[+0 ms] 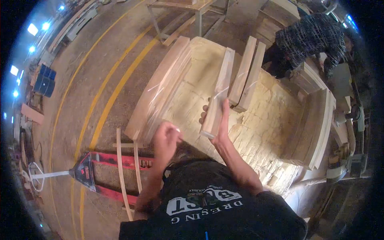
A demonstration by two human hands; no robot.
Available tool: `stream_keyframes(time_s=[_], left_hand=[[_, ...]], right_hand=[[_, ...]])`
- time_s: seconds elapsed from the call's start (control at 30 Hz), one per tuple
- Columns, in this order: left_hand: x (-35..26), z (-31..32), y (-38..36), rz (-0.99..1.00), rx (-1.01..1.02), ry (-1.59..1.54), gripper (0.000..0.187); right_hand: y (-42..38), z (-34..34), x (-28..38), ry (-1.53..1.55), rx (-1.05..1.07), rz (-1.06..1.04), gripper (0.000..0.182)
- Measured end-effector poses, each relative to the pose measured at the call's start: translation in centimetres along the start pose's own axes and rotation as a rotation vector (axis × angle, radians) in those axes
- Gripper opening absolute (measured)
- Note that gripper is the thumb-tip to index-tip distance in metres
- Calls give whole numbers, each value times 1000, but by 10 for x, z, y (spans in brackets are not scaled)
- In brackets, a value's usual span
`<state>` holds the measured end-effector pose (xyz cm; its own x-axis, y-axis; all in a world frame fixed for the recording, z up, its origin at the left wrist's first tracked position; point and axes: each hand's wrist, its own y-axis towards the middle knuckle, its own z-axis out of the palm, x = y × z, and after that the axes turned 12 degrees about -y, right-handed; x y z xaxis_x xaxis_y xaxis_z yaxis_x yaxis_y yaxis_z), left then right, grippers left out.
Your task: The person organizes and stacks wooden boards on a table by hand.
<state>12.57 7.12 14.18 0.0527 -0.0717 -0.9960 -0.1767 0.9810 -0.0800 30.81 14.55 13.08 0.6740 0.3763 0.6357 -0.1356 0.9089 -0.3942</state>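
My right hand (225,134) grips the near end of a pale wooden beam (225,74), thumb on one side and fingertips showing on the other. The beam slants away from me over a worn, yellowish work surface (188,100). My left hand (166,140) is closed in a pinch on a small white piece that looks like chalk (177,130). It is apart from the beam, by the near end of a stack of boards (162,86). White slanting streaks cross the beam and boards. Two more beams (247,76) lie side by side to the right.
A red pallet jack (114,157) stands at lower left with long wooden strips (121,172) across it. Curved boards (310,128) are stacked at right. A person in a patterned shirt (310,40) bends over at upper right. A metal-legged table (199,22) stands beyond.
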Motion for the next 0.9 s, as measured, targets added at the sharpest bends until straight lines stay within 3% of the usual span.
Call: stream_keyframes(time_s=[0.03, 0.07, 0.13, 0.23, 0.33, 0.47, 0.53, 0.57, 0.6, 0.67, 0.73, 0.83, 0.9], left_hand=[[-2, 14, -6, -187, 97, -231, 2], [0, 23, -11, -182, 115, -226, 2], [4, 42, -13, -325, 339, -497, 5], [5, 68, -2, -236, 391, -480, 6], [-3, 97, 21, -177, 357, -453, 8], [-15, 134, 55, -188, 355, -404, 7], [-13, 149, 69, -137, 440, -410, 5], [-14, 152, 69, -133, 423, -411, 5], [-15, 152, 69, -59, 412, -306, 5], [-14, 136, 64, 19, 320, -184, 6], [-7, 103, 38, 3, 308, -249, 11], [-34, 47, -19, 251, -142, 27, 13], [-16, -10, -31, 513, -434, 371, 10]], right_hand=[[-2, -1, 1, 6, -3, -15, 65], [-4, -3, 2, -61, -2, -39, 67], [1, -8, 10, -124, -16, -87, 68], [14, -17, 31, -84, -11, -84, 71], [34, -23, 50, -162, -180, -166, 80], [48, -54, 59, -24, -24, -110, 90], [55, -92, 25, 88, 153, -41, 79], [35, -77, 13, 228, 140, -67, 72], [40, -88, -22, -150, 84, -222, 70], [25, -84, -64, -528, 104, -337, 69], [-20, -54, -56, -486, 246, -24, 60], [-15, -44, -60, -421, 416, 471, 54], [-8, -18, -54, -486, 457, 417, 55]])
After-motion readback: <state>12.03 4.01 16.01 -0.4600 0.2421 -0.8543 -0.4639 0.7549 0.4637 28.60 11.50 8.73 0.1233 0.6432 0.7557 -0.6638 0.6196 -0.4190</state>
